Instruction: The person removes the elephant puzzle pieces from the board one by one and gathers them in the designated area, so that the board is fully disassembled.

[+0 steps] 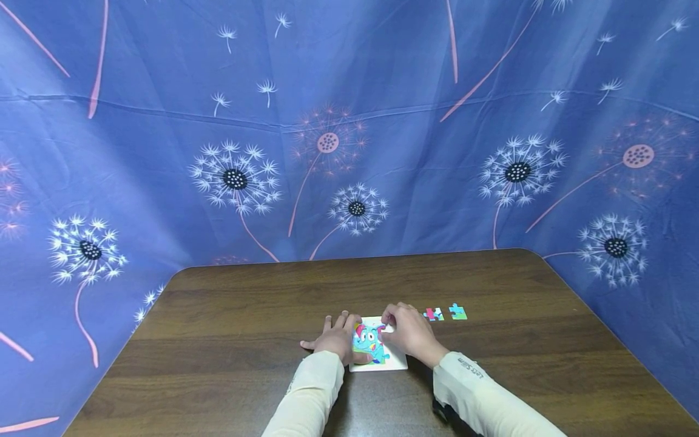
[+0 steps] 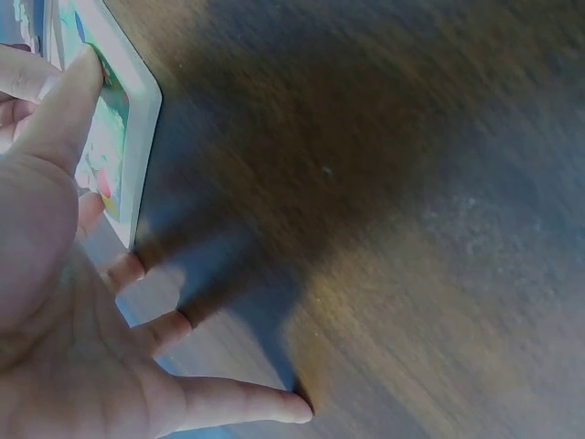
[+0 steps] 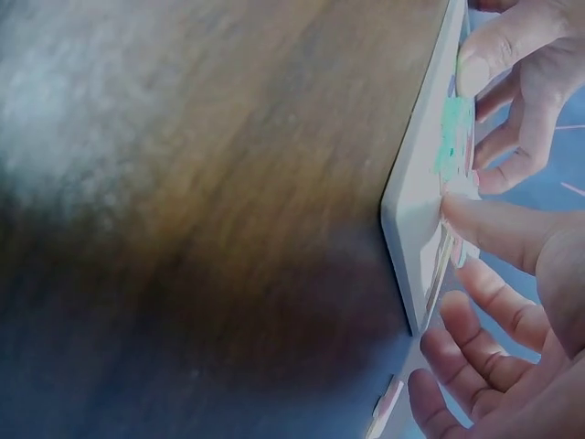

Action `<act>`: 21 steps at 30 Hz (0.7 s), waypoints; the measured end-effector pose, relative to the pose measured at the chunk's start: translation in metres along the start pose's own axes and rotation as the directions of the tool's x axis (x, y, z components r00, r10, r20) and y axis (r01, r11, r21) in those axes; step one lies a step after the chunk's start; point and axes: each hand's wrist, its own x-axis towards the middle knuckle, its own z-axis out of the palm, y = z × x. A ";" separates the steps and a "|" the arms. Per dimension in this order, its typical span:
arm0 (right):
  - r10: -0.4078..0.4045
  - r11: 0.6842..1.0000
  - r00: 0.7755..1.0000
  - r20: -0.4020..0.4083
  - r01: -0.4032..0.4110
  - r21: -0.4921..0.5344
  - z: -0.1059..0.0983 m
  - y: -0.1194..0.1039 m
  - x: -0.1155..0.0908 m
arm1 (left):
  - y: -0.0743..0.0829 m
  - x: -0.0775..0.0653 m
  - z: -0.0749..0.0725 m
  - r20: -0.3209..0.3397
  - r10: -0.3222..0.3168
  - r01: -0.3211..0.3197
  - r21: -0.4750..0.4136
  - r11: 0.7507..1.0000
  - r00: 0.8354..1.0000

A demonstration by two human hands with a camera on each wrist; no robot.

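Note:
A white-framed jigsaw board (image 1: pixel 395 365) lies on the table, holding a partly assembled picture of a blue cartoon animal (image 1: pixel 367 341). My left hand (image 1: pixel 334 341) rests over the board's left side with spread fingers; in the left wrist view its thumb (image 2: pixel 69 114) lies on the picture. At the board's upper right, my right hand (image 1: pixel 411 332) pinches a jigsaw piece between thumb and index finger, mostly hidden by the fingers. In the right wrist view the right thumb (image 3: pixel 498 229) is low over the board's bare white tray (image 3: pixel 416 224).
Two loose jigsaw pieces lie right of the board beyond my right hand: a pink and blue one (image 1: pixel 434 314) and a blue and green one (image 1: pixel 457 312). The brown wooden table (image 1: pixel 240 315) ends at a blue dandelion-print cloth (image 1: pixel 415 182).

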 end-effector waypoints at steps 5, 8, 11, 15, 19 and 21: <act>0.002 1.000 1.000 0.011 -0.003 0.028 -0.002 0.000 0.002 | -0.001 0.003 0.003 0.009 -0.006 0.006 -0.001 1.000 1.000; 0.001 0.999 1.000 0.012 -0.002 0.037 -0.003 0.000 0.002 | -0.001 0.003 0.003 0.009 -0.006 0.006 0.000 1.000 1.000; 0.002 0.999 1.000 0.014 -0.002 0.046 -0.004 0.000 0.003 | 0.000 0.002 0.002 0.006 -0.006 0.006 0.005 1.000 1.000; -0.010 0.998 1.000 0.017 0.009 0.060 -0.004 0.000 0.005 | 0.000 0.000 0.000 -0.003 -0.005 0.005 0.001 1.000 1.000; -0.022 0.997 0.999 0.030 0.020 0.068 -0.004 -0.001 0.008 | 0.000 0.000 0.000 -0.004 -0.006 0.006 0.005 1.000 1.000; -0.035 0.996 0.999 0.034 0.032 0.083 -0.004 -0.002 0.008 | 0.000 0.000 0.000 -0.004 -0.005 0.005 0.004 1.000 1.000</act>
